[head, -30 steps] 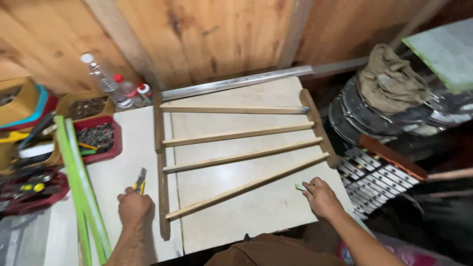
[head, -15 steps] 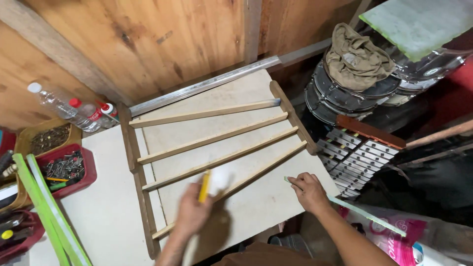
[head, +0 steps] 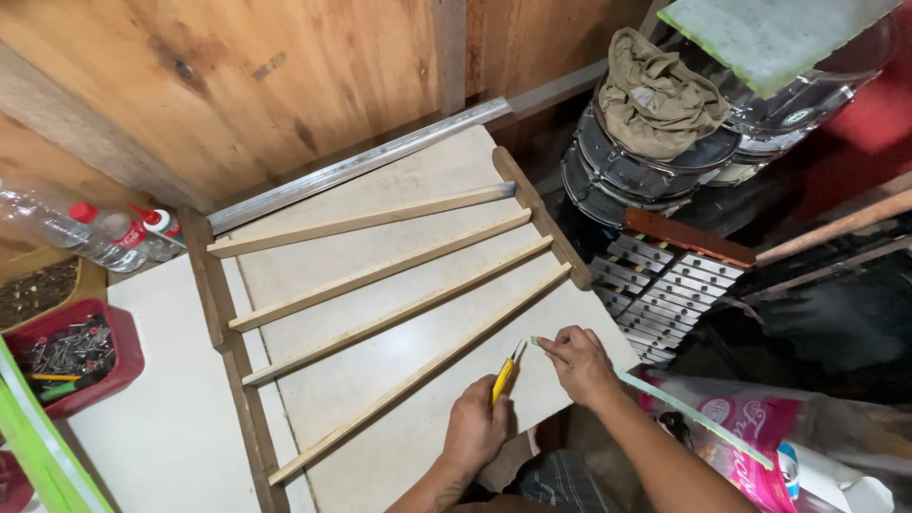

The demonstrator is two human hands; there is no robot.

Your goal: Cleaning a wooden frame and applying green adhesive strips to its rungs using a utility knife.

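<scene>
We held the yellow utility knife (head: 503, 378) clenched in our left hand (head: 475, 429), its blade meeting the pale strip (head: 665, 404) pinched by our right hand (head: 578, 363), both just beside the wooden frame (head: 380, 285)'s nearest slat. We judged the cut barely begun; the strip looked whole.

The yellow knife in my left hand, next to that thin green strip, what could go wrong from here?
1. The yellow knife in the left hand points toward the right hand, whose fingers pinch the green strip close to the blade; a slip might cut them.
2. Most of the strip hangs unsupported beyond the white board, so it may flex or snap under pressure.
</scene>
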